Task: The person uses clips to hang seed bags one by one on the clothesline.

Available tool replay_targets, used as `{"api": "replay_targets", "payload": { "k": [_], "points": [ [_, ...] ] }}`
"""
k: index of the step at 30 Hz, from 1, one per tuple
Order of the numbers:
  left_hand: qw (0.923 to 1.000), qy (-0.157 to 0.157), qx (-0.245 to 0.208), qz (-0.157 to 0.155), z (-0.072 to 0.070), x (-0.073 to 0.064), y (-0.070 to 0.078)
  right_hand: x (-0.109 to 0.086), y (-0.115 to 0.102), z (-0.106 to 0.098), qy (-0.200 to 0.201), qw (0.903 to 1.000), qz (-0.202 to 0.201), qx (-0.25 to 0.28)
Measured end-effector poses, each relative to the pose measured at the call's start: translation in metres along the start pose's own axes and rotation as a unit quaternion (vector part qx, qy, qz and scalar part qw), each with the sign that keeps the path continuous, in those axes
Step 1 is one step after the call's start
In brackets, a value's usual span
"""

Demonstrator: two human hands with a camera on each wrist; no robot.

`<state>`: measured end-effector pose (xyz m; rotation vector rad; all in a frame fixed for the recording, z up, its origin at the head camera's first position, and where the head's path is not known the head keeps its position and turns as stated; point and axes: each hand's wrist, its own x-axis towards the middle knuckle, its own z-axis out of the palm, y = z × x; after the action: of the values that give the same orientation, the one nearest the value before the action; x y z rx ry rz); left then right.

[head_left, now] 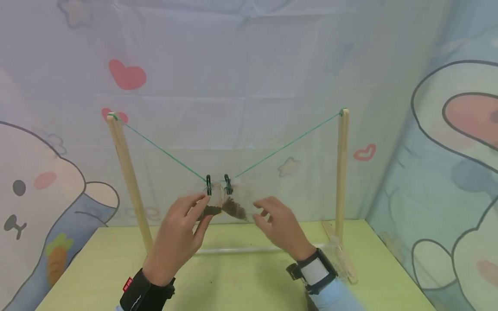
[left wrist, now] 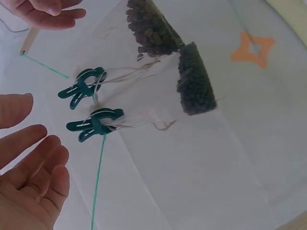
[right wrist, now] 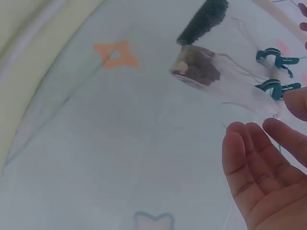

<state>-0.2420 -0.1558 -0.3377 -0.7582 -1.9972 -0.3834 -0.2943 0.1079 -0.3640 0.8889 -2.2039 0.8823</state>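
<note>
Two small clear plastic bags hang side by side from a green string (head_left: 167, 154), each under a dark green spring clip. The left bag (left wrist: 194, 81) has black granules in its bottom. Brown chunky pieces fill the base of the right bag (head_left: 234, 209), which hangs tilted. The left clip (head_left: 209, 185) and the right clip (head_left: 228, 184) sit close together where the string sags. My left hand (head_left: 177, 235) is beside the left clip and bag, fingers loosely bent and holding nothing. To the right of the right bag, my right hand (head_left: 282, 226) has relaxed, parted fingers with nothing between them.
The string runs between a left wooden post (head_left: 130, 181) and a right wooden post (head_left: 342, 172). Behind my hands a pale rod (head_left: 241, 250) spans low across the yellow-green table (head_left: 233, 285). Crumpled clear plastic lies by the right post's wooden foot (head_left: 348, 268). A printed cloth (head_left: 249, 108) hangs behind.
</note>
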Motion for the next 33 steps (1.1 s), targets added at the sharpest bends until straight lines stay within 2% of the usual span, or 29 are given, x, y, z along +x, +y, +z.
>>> {"api": "replay_targets", "payload": {
  "k": [6,13,17,25,33],
  "points": [
    [0.9996,0.016,0.002,-0.025,0.004,-0.027,0.004,-0.027,0.002,0.015,0.015,0.9999,0.002,0.007],
    [0.9978,-0.003,0.007,-0.066,0.014,-0.061,0.004,-0.049,0.005,0.032,0.019,0.9996,0.020,0.002],
    [0.9974,-0.009,0.011,-0.071,0.020,-0.077,0.002,-0.059,0.006,0.040,0.019,0.9993,0.028,0.013],
    [0.9966,-0.024,0.019,-0.076,0.025,-0.102,-0.001,-0.077,0.006,0.052,0.009,0.9971,0.069,0.031],
    [0.9939,-0.044,0.034,-0.096,0.022,-0.119,-0.009,-0.086,0.002,0.063,-0.020,0.9934,0.096,0.058]
  ]
}}
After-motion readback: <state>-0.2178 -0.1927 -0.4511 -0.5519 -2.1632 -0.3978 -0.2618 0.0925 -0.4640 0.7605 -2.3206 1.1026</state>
